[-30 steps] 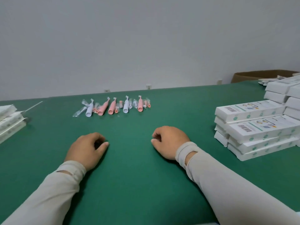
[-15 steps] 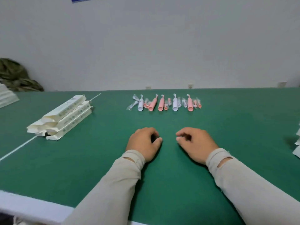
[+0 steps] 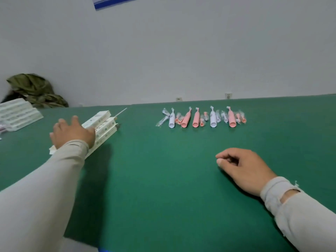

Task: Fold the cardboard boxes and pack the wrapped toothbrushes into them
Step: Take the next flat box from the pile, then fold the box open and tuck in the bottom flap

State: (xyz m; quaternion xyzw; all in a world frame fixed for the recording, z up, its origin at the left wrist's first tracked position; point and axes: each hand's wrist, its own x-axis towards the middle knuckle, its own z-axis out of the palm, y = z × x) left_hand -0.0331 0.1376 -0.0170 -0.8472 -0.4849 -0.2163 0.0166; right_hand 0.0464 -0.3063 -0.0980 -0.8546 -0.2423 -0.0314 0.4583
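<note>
A row of wrapped pink and white toothbrushes [image 3: 201, 118] with small brush heads lies across the far middle of the green table [image 3: 163, 179]. At the left sits a stack of flat white cardboard boxes [image 3: 104, 126]. My left hand [image 3: 71, 131] hovers over the near end of that stack with fingers spread, hiding part of it; I cannot tell if it touches. My right hand [image 3: 243, 168] rests on the table at the right, fingers curled loosely, holding nothing.
A second pile of white boxes [image 3: 18, 114] lies at the far left edge, with a green cloth bundle [image 3: 36, 90] behind it against the wall. The table's near edge [image 3: 81, 246] runs at the bottom left.
The view has swung left. My left hand has left its resting spot and reached out to the stack of flat boxes, opening as it went. My right hand stays curled on the table.
</note>
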